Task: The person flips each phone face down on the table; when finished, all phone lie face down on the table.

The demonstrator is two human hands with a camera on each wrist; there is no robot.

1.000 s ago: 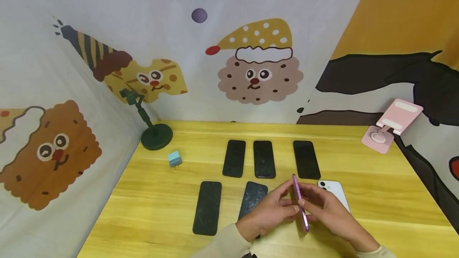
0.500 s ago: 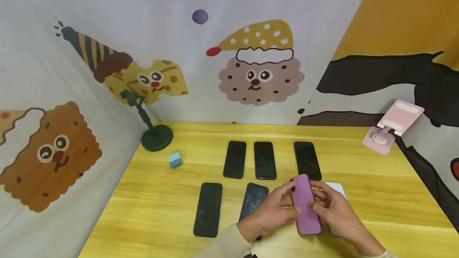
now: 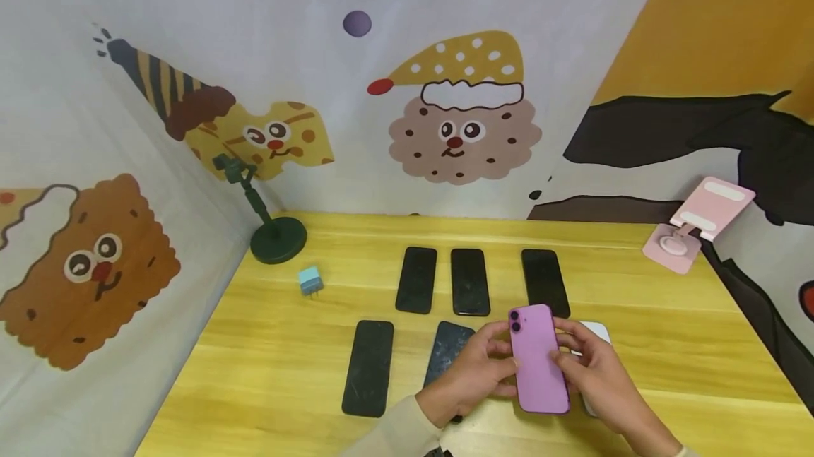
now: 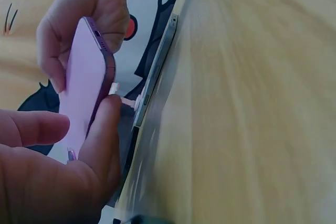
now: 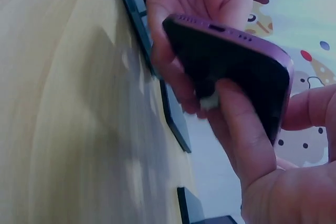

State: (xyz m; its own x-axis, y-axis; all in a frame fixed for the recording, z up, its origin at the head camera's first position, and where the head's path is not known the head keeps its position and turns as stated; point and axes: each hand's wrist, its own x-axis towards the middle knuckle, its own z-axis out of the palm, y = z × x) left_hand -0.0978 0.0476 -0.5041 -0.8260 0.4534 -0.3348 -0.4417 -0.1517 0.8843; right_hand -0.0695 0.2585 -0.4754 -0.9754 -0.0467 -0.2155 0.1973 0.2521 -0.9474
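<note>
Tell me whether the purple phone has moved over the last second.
Yes. The purple phone, held in both hands, has turned from edge-on to showing its back and camera upward, now covering more of the white phone lying on the table.

Purple phone (image 3: 538, 360): smooth matt back, glossy darker purple edge band, dark glossy screen side seen from the right wrist view. Five black phones (image 3: 416, 280) lying flat: glossy glass faces, two near ones dusty and scuffed. White phone (image 3: 596, 333): smooth pale back. Table (image 3: 267, 344): yellow wood, visible grain, low sheen. Backdrop (image 3: 305, 54): printed cloth, matt. Green stand (image 3: 277, 239): matt. Pink stand (image 3: 699, 220): smooth plastic. Blue charger (image 3: 310, 280): smooth plastic.
</note>
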